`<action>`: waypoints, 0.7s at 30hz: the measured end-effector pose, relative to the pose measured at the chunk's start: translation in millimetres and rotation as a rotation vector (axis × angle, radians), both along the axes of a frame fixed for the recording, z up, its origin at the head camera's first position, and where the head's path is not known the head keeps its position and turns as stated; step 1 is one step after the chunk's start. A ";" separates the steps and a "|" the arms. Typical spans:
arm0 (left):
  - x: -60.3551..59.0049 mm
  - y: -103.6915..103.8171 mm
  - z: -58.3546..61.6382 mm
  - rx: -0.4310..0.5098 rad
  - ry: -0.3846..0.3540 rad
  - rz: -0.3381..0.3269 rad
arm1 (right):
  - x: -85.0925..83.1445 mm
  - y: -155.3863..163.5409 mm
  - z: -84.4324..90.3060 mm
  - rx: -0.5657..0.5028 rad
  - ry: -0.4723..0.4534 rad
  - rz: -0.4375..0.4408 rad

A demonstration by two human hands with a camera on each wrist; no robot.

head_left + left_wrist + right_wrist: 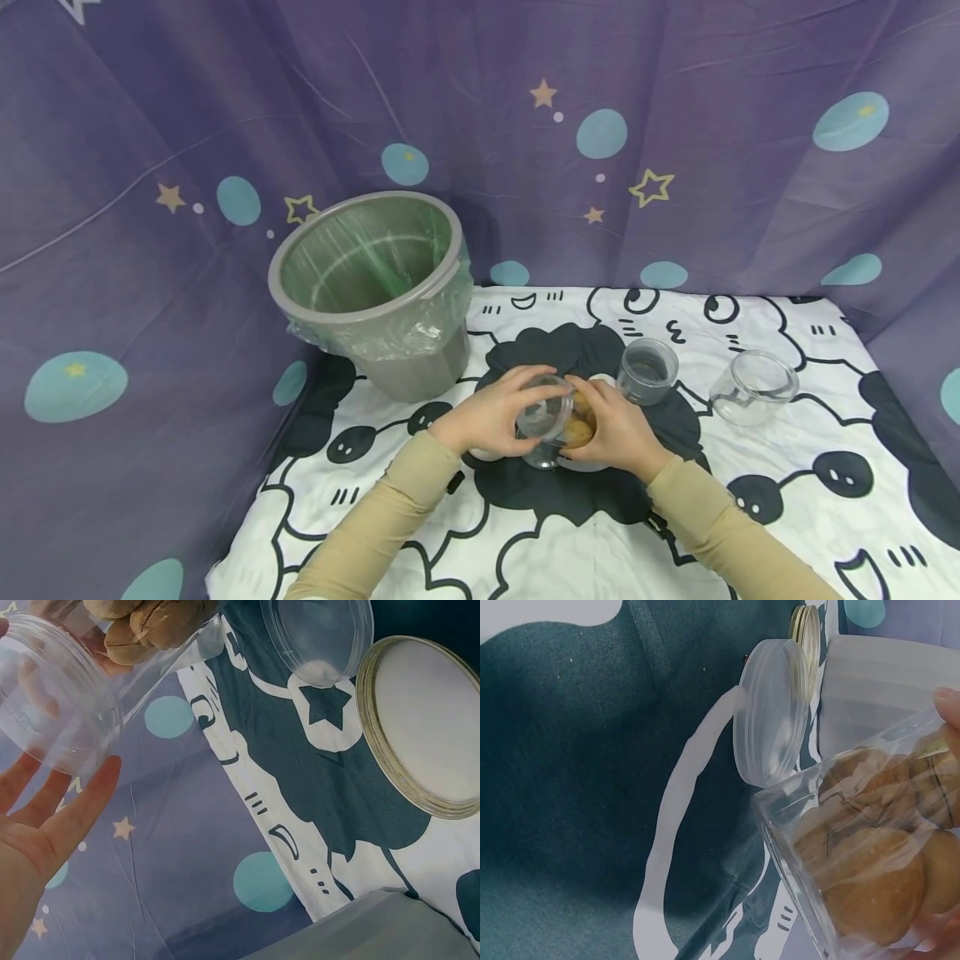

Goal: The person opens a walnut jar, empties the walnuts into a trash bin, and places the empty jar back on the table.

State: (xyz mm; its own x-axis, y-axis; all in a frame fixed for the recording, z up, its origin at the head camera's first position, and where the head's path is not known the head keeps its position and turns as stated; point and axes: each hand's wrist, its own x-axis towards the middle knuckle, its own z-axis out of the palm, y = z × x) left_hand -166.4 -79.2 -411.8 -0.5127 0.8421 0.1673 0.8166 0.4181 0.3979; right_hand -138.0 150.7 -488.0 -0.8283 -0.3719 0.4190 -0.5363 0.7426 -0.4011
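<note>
In the head view my left hand (487, 415) grips a clear round jar (56, 697) between thumb and fingers, tilted on its side. Close beside it, my right hand (624, 429) holds a clear plastic package (791, 799) with several round brown pieces (874, 881) inside; their exact kind is unclear. The package's end is near the jar's mouth in the left wrist view. Beneath the hands lies a clear round lid (319, 645). A white lid with a gold rim (427, 727) lies next to it, mostly covered by my left hand in the head view.
A grey bin (412, 367) lined with a clear bag stands at the back left. To the right of my hands are a small clear jar (647, 372) and a wider clear jar (752, 388). A black-and-white patterned cloth (540, 558) covers the table, with a purple curtain (487, 75) behind.
</note>
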 end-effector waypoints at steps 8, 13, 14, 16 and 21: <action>3.2 -1.1 -2.4 -0.014 -0.003 0.088 | 0.5 -0.3 0.7 0.002 -0.017 0.004; 4.3 1.0 -4.8 -0.024 0.009 0.136 | 0.8 0.7 -0.5 0.009 -0.014 -0.002; 4.4 1.4 -5.2 -0.026 0.018 0.139 | 0.8 0.8 -0.6 0.009 -0.013 -0.003; 4.6 2.2 -5.7 -0.030 0.036 0.141 | 0.9 0.9 -0.8 0.013 -0.011 -0.004; 5.9 2.7 -6.6 -0.021 0.071 0.135 | 0.8 0.9 -0.2 0.011 -0.008 -0.002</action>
State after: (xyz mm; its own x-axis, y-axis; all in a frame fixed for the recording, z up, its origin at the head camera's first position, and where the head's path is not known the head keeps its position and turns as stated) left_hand -160.5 -76.5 -418.4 -0.6093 0.7699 0.1899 0.7779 0.5339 0.3314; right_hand -137.3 151.7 -488.3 -0.8324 -0.3747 0.4083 -0.5316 0.7480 -0.3973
